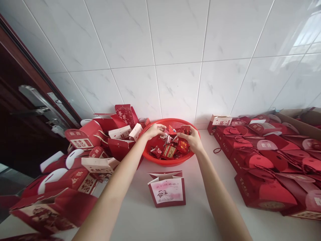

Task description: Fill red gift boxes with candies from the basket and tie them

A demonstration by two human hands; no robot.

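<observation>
A red plastic basket (168,163) stands against the wall, holding wrapped candies (169,151) in red, gold and white. My left hand (154,131) reaches over its left side, fingers slightly bent and apart, close above a white-and-red candy. At the right side of the basket, my right hand (192,138) has thumb and fingers closed around a small red wrapped candy (185,128). In front of the basket, between my forearms, a dark red gift box (167,191) stands upright with its top open and a pink-and-white printed front.
To the left, red gift boxes (82,135) lie piled, several with open flaps. Rows of closed red boxes (265,180) with cords fill the right side, near a cardboard carton (288,121). Behind are a tiled wall (178,90) and a door handle (42,100).
</observation>
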